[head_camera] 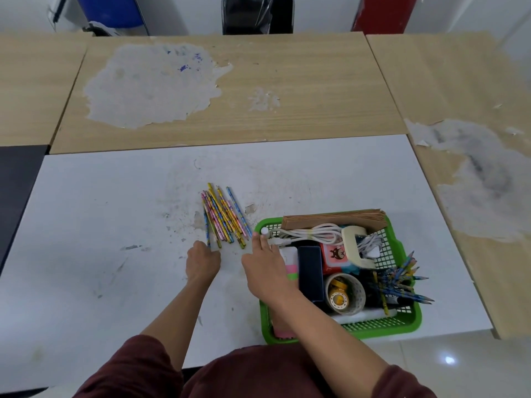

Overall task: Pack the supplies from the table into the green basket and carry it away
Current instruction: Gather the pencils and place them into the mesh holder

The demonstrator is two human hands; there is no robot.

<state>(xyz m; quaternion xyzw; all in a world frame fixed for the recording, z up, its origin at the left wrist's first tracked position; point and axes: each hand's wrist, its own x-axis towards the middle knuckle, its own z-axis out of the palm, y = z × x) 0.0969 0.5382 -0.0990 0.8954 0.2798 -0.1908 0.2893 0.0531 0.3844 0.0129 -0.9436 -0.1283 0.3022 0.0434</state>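
The green basket (408,317) sits at the front right of the white table (86,225). It holds a white cable, brown paper bags, a tape dispenser, a dark box, tape rolls in a cup and several pencils. A loose pile of colourful pencils (224,216) lies on the table just left of the basket. My left hand (202,262) rests with curled fingers at the near ends of these pencils, touching the leftmost ones. My right hand (265,271) lies over the basket's left rim, fingers spread, index finger pointing toward the pile.
Worn wooden tables (258,90) adjoin the white one at the back and right. A black chair (257,14), a blue drum (112,10) and a red object (382,12) stand beyond them. The basket overhangs near the table's front edge.
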